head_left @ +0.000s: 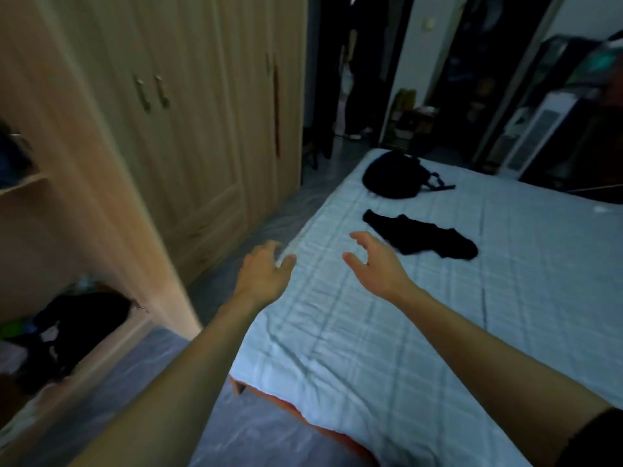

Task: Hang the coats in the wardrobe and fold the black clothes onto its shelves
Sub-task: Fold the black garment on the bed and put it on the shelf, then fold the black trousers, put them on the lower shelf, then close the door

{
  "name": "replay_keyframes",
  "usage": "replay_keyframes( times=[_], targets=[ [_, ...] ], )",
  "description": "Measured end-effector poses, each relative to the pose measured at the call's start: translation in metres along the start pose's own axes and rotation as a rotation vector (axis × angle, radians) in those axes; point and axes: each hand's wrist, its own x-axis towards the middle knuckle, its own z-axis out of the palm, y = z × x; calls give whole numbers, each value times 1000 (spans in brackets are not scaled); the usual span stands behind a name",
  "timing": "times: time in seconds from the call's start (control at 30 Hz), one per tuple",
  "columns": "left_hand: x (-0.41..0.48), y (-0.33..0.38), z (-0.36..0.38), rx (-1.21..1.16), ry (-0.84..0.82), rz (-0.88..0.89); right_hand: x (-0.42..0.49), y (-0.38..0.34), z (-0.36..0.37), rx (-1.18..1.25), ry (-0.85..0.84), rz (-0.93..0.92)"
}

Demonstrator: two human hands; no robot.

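A crumpled black garment lies flat on the pale blue bed. Beyond it, near the bed's far corner, sits a black bundle with a strap. My right hand hovers over the bed just left of the black garment, fingers spread and empty. My left hand reaches out above the bed's left edge, fingers loosely bent, holding nothing. The wooden wardrobe stands at the left, with an open section whose lower shelf holds dark clothes.
A narrow strip of floor runs between the bed and the wardrobe. A person stands in the dark doorway at the back. A white appliance and dark furniture stand at the far right.
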Motion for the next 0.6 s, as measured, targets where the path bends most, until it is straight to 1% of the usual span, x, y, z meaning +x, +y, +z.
replay_keyframes(
  times=[0.2,0.3,0.43,0.6],
  targets=[
    [22,95,114,12,-118,50,-24,129,-93,68,143,159],
    [35,130,158,47,-145,74,-25,180,-127,113,230,215],
    [68,161,199,93,-210,114,-13,229,-153,97,234,242],
    [145,182,246,128,-269,166,27,283,-163,59,231,306]
  ],
)
